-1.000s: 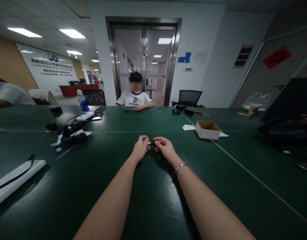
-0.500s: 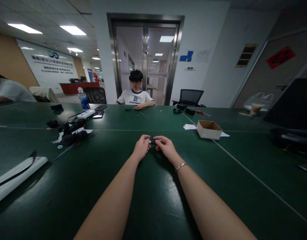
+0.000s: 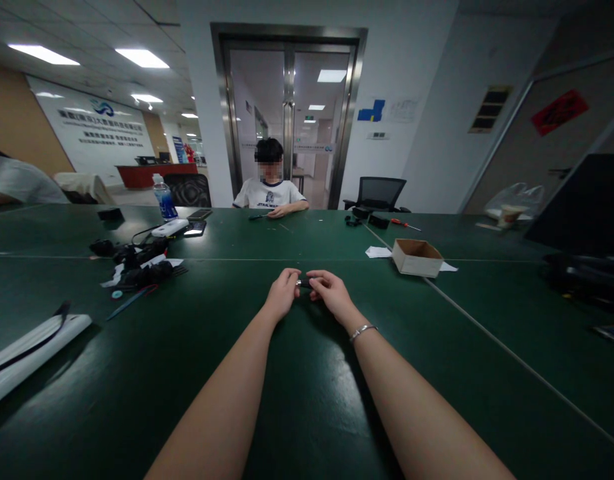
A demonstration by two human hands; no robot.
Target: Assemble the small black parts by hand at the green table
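Compared with a second ago, the left hand (image 3: 283, 293) and right hand (image 3: 327, 293) sit closer together, fingers now curled tighter over the small dark part (image 3: 303, 283) between them.

My dark green table (image 3: 297, 400) carries an open brown cardboard box (image 3: 415, 257) on white paper slips (image 3: 378, 252), a heap of black parts and cables (image 3: 137, 263), a clear plastic water bottle (image 3: 163, 198), and a long white strip (image 3: 31, 350) at my left.
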